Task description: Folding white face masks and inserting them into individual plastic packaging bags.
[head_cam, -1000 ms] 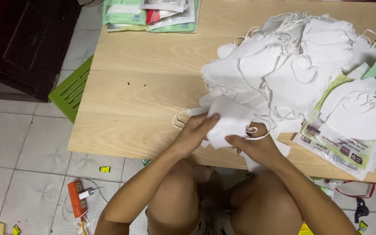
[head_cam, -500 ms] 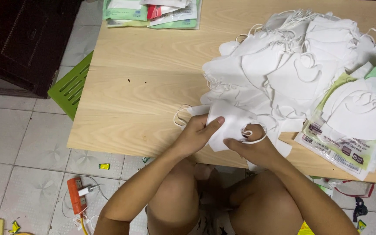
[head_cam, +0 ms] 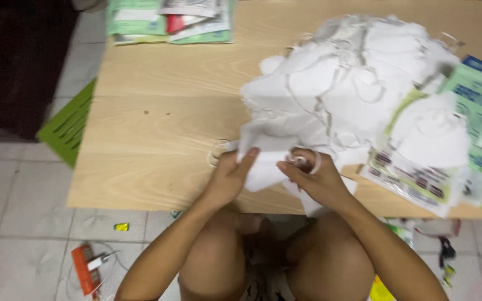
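Note:
A white face mask (head_cam: 266, 161) lies at the near edge of the wooden table (head_cam: 157, 134). My left hand (head_cam: 230, 177) grips its left side, thumb on top. My right hand (head_cam: 313, 178) pinches its right side, with the white ear loop (head_cam: 307, 161) curled over the fingers. Just behind the hands rises a big heap of white masks (head_cam: 352, 83), their loops tangled together.
Green printed packets (head_cam: 464, 128) with more masks on top lie at the table's right end. A stack of green and red packets (head_cam: 168, 19) sits at the far edge. On the tiled floor are a green crate (head_cam: 68, 128) and an orange tool (head_cam: 85, 267).
Both hands have kept hold of the same mask and worked it closer together. The view has shifted slightly, and the right hand's fingers have moved into the ear loop.

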